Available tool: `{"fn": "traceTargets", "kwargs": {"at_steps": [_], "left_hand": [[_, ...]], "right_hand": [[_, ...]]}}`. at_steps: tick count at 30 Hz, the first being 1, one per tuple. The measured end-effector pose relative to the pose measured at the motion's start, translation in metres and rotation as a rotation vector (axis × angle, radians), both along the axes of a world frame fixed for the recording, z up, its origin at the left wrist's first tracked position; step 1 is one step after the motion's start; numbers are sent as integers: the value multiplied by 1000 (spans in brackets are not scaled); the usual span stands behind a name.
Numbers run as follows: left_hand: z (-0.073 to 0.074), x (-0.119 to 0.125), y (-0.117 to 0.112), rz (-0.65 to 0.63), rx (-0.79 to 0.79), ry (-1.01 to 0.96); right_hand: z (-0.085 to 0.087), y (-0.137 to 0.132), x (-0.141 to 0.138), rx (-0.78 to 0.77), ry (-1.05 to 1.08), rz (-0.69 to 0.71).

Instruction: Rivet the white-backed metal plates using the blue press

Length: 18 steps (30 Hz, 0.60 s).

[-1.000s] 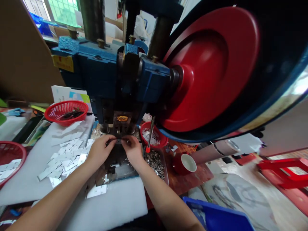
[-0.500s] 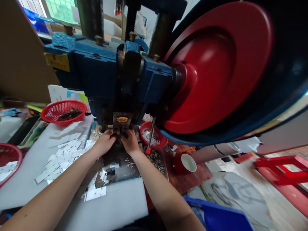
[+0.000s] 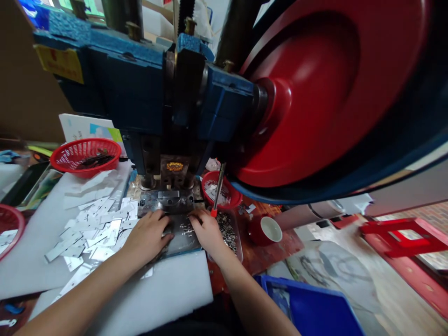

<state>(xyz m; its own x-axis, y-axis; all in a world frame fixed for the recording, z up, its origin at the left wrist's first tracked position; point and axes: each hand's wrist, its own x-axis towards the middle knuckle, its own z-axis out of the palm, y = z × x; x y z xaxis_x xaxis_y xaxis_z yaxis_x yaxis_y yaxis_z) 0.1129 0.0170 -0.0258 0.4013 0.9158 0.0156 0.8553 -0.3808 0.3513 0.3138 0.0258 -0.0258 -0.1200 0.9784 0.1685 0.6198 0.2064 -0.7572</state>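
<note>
Both of my hands lie on the shiny metal tray (image 3: 182,245) in front of the blue punch press (image 3: 140,93). My left hand (image 3: 149,235) rests flat with its fingers stretched toward the grey die block (image 3: 171,201). My right hand (image 3: 208,231) lies beside it, fingertips touching small loose metal bits (image 3: 186,227) on the tray. Neither hand holds anything that I can see. The die block sits bare under the ram with its brass label (image 3: 175,166).
Several flat metal strips (image 3: 94,228) lie on white foam (image 3: 168,294) to the left. A clear tray of small parts (image 3: 229,231), a red-tipped rod (image 3: 217,189), red bowl (image 3: 226,193), red cup (image 3: 268,231), red baskets (image 3: 86,156) and blue bin (image 3: 308,310) surround it. The red flywheel (image 3: 308,93) looms right.
Both hands have drawn back from under the ram down onto the tray, leaving the die block uncovered. The camera has moved closer and lower.
</note>
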Motion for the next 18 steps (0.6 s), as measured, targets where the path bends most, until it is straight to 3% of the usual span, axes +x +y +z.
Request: {"fn": "traceTargets", "kwargs": {"at_steps": [10,18], "left_hand": [[4,-5,-3,49,-11,47],[1,-10,-3,90,-35,13]], "right_hand": [[-13,-2,11,22,-47,-13],[-11,19,7,193,-236,6]]}}
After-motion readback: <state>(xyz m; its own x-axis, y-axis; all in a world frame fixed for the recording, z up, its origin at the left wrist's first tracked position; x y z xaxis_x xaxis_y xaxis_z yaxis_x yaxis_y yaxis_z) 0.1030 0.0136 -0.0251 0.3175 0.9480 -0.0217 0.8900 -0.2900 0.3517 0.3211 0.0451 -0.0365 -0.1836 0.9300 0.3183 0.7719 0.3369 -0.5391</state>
